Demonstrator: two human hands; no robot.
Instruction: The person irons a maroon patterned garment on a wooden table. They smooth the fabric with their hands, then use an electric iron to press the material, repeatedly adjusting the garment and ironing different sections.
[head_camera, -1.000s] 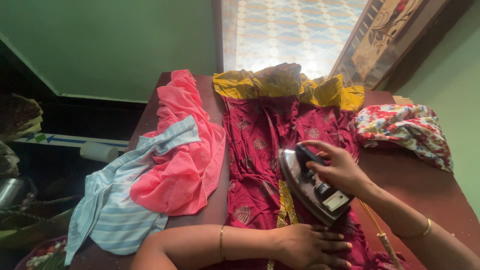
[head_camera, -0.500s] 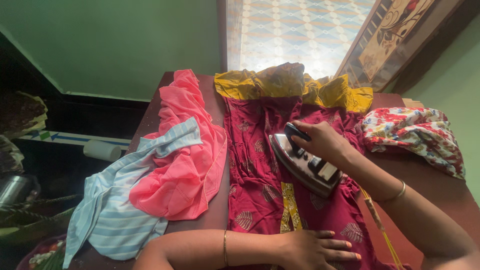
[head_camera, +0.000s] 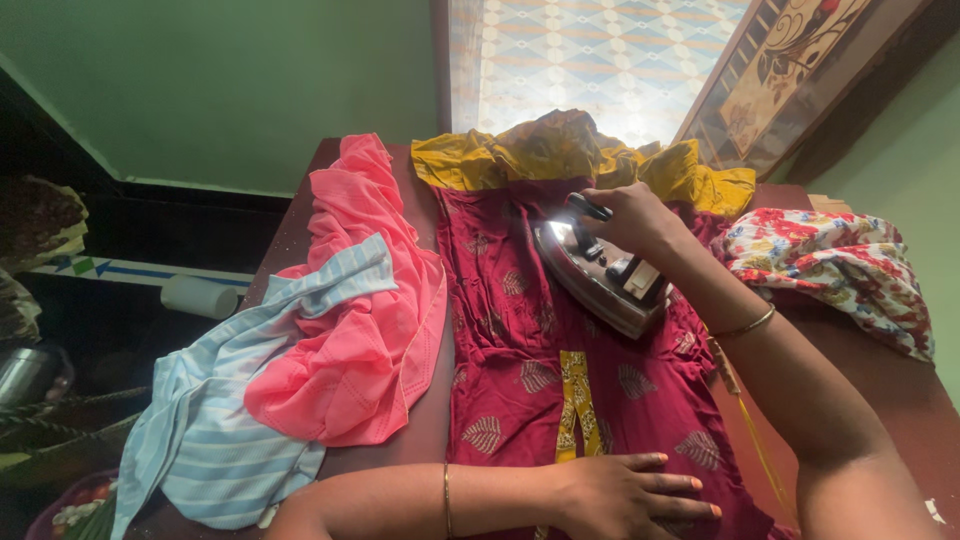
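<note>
iron on maroon dress, long axis diagonal, nose toward far left | right hand clasps its handle | left hand flat on near hem, fingers spread | pink cloth left | table

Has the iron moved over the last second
Yes. The iron, gripped by the right hand, has slid up the maroon dress away from the person, toward its yellow hem at the table's far end.

Home: clothes on table (green walls)
</note>
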